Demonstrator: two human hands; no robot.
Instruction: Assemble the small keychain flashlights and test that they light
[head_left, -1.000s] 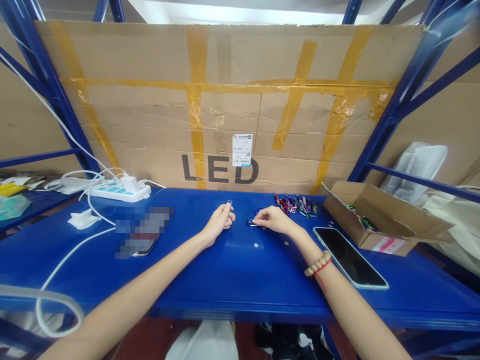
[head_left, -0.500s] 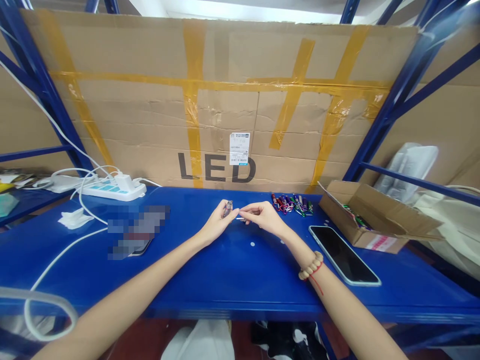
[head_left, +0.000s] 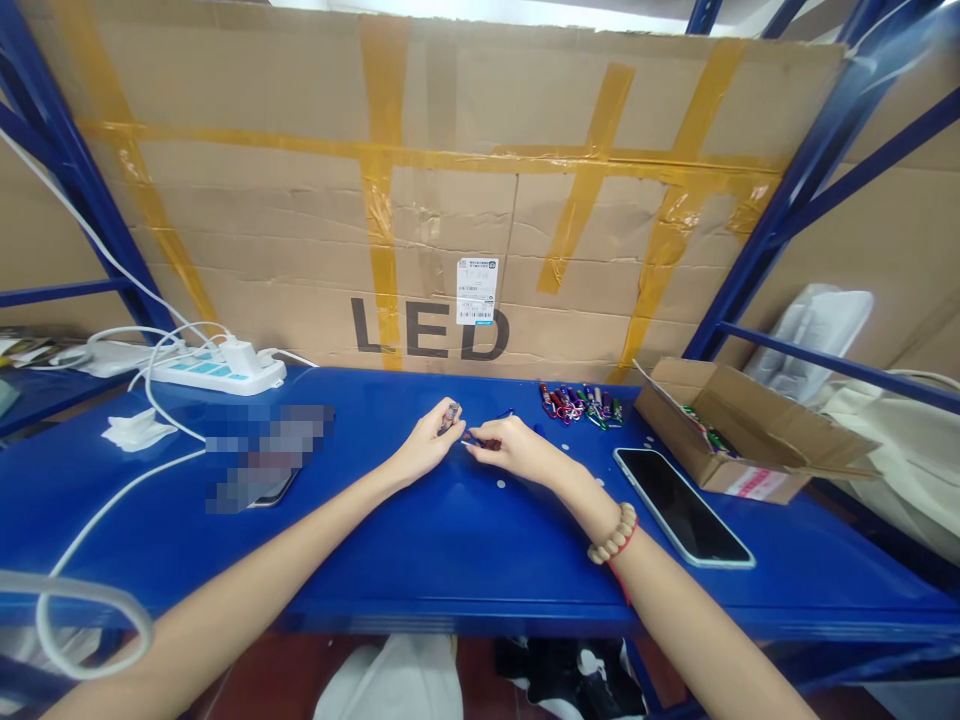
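In the head view, my left hand [head_left: 421, 444] is closed around a small silvery, shiny piece [head_left: 449, 416] that pokes out above the fingers. Close to its fingertips, my right hand [head_left: 511, 444] pinches a small dark blue piece [head_left: 472, 437], partly hidden by the fingers. A thin white tip shows at the right fingertips; whether it belongs to the blue piece, I cannot tell. Beyond the right knuckles lies a slim blue object [head_left: 501, 413]. Several small pale discs [head_left: 501, 484] lie on the blue table near this hand.
Several colourful metal tubes with carabiner clips [head_left: 581, 404] are piled behind my right hand. An open cardboard box [head_left: 757, 480] and a phone [head_left: 684, 508] lie on the right. On the left are a power strip [head_left: 217, 374], white cables, crumpled tissue [head_left: 138, 430] and a blurred-out item.
My right hand has shifted slightly away from the left, and a dark blue piece now shows in its fingers. A slim blue object now shows behind its knuckles. The view has tilted slightly.
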